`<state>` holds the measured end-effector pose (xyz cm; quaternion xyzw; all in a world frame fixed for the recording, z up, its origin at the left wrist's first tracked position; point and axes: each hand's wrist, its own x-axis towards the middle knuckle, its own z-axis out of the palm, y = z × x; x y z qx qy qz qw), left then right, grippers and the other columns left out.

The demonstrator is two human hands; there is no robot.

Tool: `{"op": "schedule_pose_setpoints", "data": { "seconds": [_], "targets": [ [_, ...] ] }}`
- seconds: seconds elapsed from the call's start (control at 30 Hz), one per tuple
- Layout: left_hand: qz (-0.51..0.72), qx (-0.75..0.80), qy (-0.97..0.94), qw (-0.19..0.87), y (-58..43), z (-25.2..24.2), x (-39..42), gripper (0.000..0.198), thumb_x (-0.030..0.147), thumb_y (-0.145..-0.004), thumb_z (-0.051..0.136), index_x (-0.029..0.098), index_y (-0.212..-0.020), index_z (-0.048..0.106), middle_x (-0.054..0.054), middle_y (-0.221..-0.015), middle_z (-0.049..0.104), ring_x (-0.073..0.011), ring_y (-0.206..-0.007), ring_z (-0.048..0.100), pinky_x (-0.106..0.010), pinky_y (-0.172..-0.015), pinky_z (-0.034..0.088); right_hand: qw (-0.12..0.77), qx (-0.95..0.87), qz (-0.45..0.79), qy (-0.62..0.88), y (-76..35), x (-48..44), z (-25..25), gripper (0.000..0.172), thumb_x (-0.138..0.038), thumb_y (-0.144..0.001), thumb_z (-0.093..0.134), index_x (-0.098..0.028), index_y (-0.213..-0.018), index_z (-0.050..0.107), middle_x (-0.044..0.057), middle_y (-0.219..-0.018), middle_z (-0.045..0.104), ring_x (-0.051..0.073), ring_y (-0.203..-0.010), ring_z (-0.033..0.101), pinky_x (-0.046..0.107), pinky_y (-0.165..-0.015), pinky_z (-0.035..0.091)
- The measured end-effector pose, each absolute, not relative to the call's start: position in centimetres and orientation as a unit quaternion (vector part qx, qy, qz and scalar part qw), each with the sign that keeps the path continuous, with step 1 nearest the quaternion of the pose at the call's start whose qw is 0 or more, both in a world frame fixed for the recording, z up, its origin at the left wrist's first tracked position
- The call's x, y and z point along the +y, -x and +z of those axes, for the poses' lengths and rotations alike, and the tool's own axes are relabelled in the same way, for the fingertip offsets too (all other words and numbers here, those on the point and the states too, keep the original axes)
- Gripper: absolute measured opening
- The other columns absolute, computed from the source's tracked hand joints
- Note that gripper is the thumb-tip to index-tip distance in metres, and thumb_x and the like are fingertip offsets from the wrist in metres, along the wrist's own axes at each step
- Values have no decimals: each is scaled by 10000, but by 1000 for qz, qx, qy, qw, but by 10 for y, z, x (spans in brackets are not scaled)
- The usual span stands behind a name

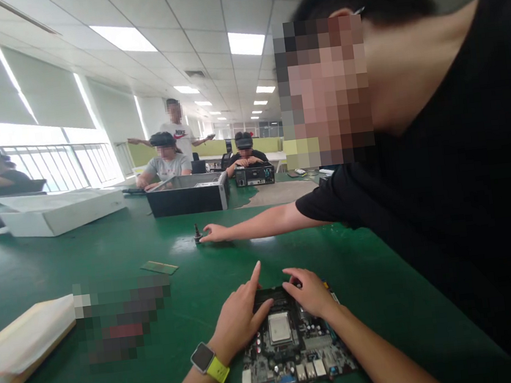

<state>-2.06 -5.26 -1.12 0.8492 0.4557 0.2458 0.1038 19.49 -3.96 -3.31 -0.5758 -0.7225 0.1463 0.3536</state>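
A motherboard (316, 341) lies flat on the green table in front of me, its ports toward me. A square silver processor (280, 328) sits in its socket. My left hand (244, 309) is over the board's far left corner, index finger stretched forward and thumb spread over the dark slots. My right hand (312, 294) hovers at the far right part of the board, thumb and index finger apart, nothing visible between them. Whether its fingertips touch the board, I cannot tell. A green memory stick (159, 267) lies farther off to the left.
From the right, a person in black leans in, a hand (216, 233) at a small dark upright object (198, 236). A pale package (27, 340) and a pixelated dark item (132, 322) lie left. Computer cases (187, 199) and a white box (59, 212) stand farther back, near other people.
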Motion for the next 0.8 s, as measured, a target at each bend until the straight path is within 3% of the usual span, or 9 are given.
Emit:
{"op": "schedule_pose_setpoints", "data": {
  "seconds": [0.23, 0.53, 0.8],
  "targets": [
    [233, 470, -846, 96, 25, -15, -48, 492, 347, -906, 389, 243, -1385, 348, -56, -1092, 630, -206, -1015, 574, -298, -873, 434, 359, -733, 145, 558, -196, -40, -34, 196, -304, -808, 553, -216, -936, 673, 24, -856, 656, 171, -854, 564, 268, -792, 397],
    [229, 511, -826, 61, 30, -20, -41, 392, 239, -887, 406, 229, -1272, 482, -57, -1070, 637, -198, -1002, 567, -288, -852, 435, 347, -738, 142, 560, -197, -38, -34, 138, -198, -757, 523, -206, -777, 660, 18, -817, 639, 159, -834, 549, 251, -775, 383],
    [213, 522, -825, 44, 32, -17, -40, 189, 236, -865, 429, 221, -932, 605, -28, -911, 647, -194, -909, 566, -295, -790, 423, 347, -738, 143, 560, -199, -35, -40, 141, -152, -719, 512, -199, -744, 643, 18, -797, 628, 160, -814, 534, 249, -762, 377]
  ]
}}
